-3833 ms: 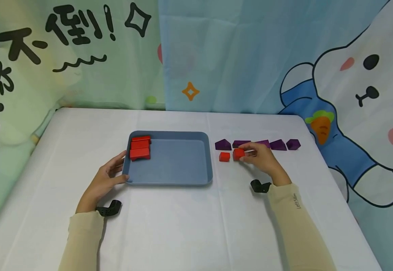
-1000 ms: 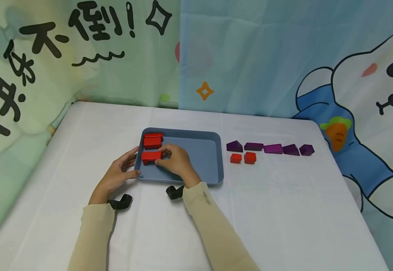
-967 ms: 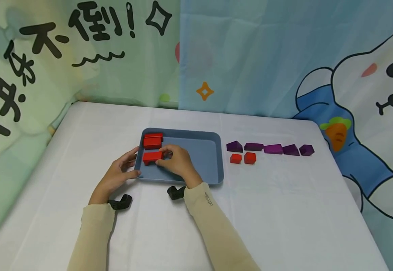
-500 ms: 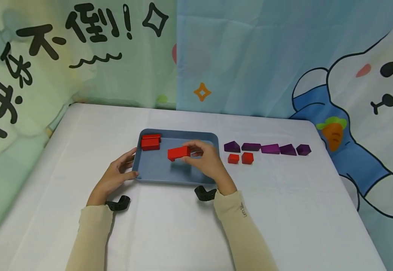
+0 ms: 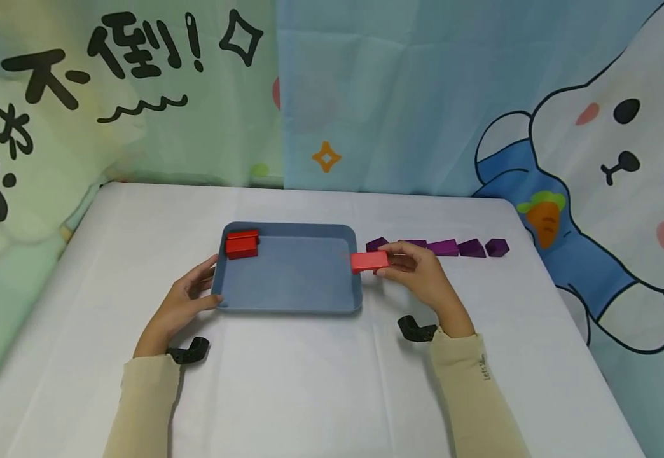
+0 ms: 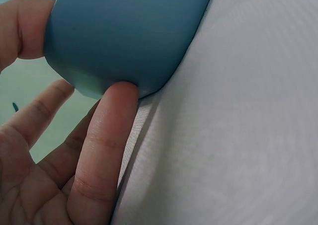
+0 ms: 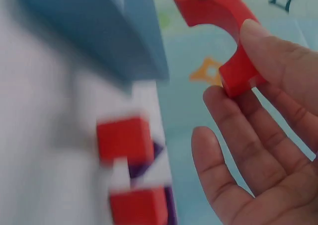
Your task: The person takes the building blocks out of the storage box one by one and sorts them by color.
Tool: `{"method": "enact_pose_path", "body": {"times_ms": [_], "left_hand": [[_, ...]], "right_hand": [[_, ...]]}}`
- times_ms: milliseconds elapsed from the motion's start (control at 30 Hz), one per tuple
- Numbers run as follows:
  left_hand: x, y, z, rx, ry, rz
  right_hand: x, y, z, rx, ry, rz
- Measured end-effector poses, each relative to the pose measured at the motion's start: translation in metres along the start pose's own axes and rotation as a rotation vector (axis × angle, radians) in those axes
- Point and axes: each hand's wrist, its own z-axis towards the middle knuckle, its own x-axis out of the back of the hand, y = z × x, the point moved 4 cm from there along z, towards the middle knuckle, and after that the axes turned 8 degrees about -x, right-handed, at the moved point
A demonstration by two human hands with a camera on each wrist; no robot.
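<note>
My right hand (image 5: 420,277) pinches a red arch-shaped block (image 5: 369,261) between thumb and fingers, raised over the right rim of the blue-grey tray (image 5: 292,277). Its half-round cutout shows in the right wrist view, where the same arch block (image 7: 228,34) is held by one end. My left hand (image 5: 180,305) holds the tray's left end, with the thumb (image 6: 102,145) against its outer wall in the left wrist view. Two red blocks (image 5: 242,247) lie in the tray's back left corner. Two small red blocks (image 7: 124,140) show in the right wrist view; the head view hides them.
A row of several purple blocks (image 5: 442,248) lies on the white-covered table (image 5: 303,381), right of the tray. A printed cloth (image 5: 395,95) hangs behind the table. Black cameras (image 5: 418,329) are worn on both wrists.
My right hand set down a small red block on the right, then took the arch block from the tray's left side and carried it rightward. My left hand stays at the tray.
</note>
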Motion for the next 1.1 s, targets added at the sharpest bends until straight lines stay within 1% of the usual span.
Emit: {"method": "enact_pose_path", "body": {"times_ms": [133, 300, 433, 567, 633, 733, 833, 967, 1100], "left_hand": [[0.000, 0.000, -0.001, 0.018, 0.001, 0.011], [0.001, 0.001, -0.004, 0.018, 0.003, 0.014], [0.000, 0.003, -0.004, 0.006, 0.001, 0.018], [-0.002, 0.004, -0.004, 0.001, -0.001, 0.016], [-0.002, 0.004, -0.004, 0.001, -0.003, 0.008], [-0.002, 0.004, -0.004, 0.000, -0.004, 0.007], [-0.001, 0.003, -0.004, -0.003, -0.003, 0.009], [-0.001, 0.002, -0.003, -0.002, 0.000, 0.013], [-0.001, 0.001, -0.002, 0.009, 0.003, 0.016]], "right_hand": [[0.027, 0.019, -0.007, -0.060, 0.017, -0.016], [0.054, 0.042, -0.010, -0.075, 0.080, -0.026], [0.071, 0.059, -0.010, -0.079, 0.120, -0.030], [0.083, 0.076, -0.008, -0.099, 0.128, -0.037], [0.087, 0.082, -0.007, -0.115, 0.124, -0.048], [0.090, 0.088, -0.004, -0.144, 0.113, -0.092], [0.092, 0.091, -0.002, -0.180, 0.108, -0.158], [0.092, 0.095, 0.003, -0.203, 0.110, -0.218], [0.091, 0.098, 0.008, -0.224, 0.107, -0.249]]}}
